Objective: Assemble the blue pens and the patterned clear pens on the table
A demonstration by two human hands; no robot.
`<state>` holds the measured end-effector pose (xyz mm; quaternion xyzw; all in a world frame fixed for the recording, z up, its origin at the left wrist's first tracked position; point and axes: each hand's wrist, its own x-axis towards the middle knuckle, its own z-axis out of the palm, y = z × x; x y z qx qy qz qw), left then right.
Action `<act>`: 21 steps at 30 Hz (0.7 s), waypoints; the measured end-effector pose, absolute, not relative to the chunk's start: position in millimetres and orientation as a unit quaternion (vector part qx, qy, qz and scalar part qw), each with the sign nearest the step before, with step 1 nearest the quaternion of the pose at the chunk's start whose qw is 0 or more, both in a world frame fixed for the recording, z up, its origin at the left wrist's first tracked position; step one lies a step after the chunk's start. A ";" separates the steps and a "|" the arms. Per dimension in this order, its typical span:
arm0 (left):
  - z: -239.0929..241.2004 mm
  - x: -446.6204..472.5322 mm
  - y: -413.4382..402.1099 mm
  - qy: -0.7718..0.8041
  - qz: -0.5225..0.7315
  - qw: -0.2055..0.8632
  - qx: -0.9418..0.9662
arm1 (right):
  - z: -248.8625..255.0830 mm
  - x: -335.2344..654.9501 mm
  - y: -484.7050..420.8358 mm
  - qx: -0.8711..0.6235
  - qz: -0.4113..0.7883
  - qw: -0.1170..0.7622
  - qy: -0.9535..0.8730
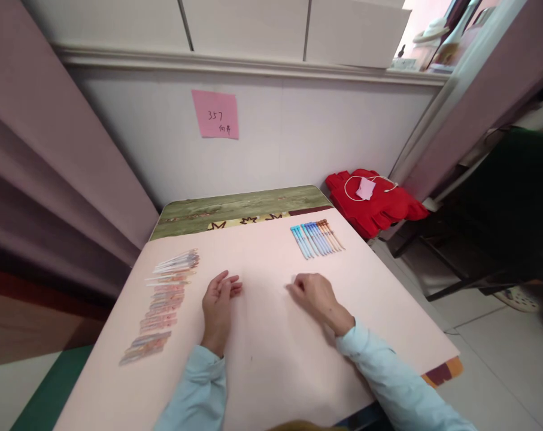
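My left hand (218, 305) is over the left-middle of the pale sheet, palm turned partly up. Its fingers are loosely bent and apart, and nothing shows in them. To the right, my right hand (315, 294) rests on or just above the sheet, its fingers curled closed with no object showing from them. Beyond the right hand lies a neat row of pens (317, 239), running from light blue through violet-blue to brown and cream. Left of my left hand, several groups of slim pens or sticks in clear wrappers (161, 305) form a column.
A pale sheet (271, 371) covers most of the table, leaving a green wood-pattern strip (194, 211) at the far edge. Behind stands a white wall with a pink note (215, 115). A red cushion-like item (370, 209) with a white cable is past the right corner; a dark chair stands right.
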<state>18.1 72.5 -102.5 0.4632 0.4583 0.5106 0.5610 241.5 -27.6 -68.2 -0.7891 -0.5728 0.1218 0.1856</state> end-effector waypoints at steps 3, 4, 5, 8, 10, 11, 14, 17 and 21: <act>-107.9 22.0 71.7 0.455 0.513 0.544 0.484 | -77.5 221.8 -51.8 -0.755 0.175 0.198 -0.600; -109.6 24.0 70.9 0.454 0.510 0.536 0.496 | -81.2 216.7 -56.7 -0.761 0.157 0.197 -0.598; -111.3 26.0 69.9 0.453 0.509 0.528 0.507 | -84.7 212.5 -60.2 -0.770 0.130 0.191 -0.595; -116.8 30.7 67.9 0.445 0.504 0.514 0.533 | -93.5 205.7 -63.3 -0.781 0.074 0.164 -0.598; -120.7 32.2 67.7 0.437 0.505 0.511 0.541 | -96.7 204.4 -62.5 -0.782 0.064 0.149 -0.602; -122.4 32.6 67.8 0.437 0.508 0.509 0.541 | -97.6 204.3 -62.3 -0.782 0.063 0.145 -0.602; -126.6 32.8 67.8 0.438 0.518 0.504 0.535 | -98.0 204.9 -63.4 -0.778 0.060 0.149 -0.607; -128.3 32.2 66.1 0.435 0.524 0.506 0.529 | -98.1 205.7 -66.5 -0.772 0.063 0.155 -0.614; -123.2 29.0 60.8 0.440 0.523 0.506 0.526 | -99.0 207.8 -69.8 -0.762 0.075 0.174 -0.619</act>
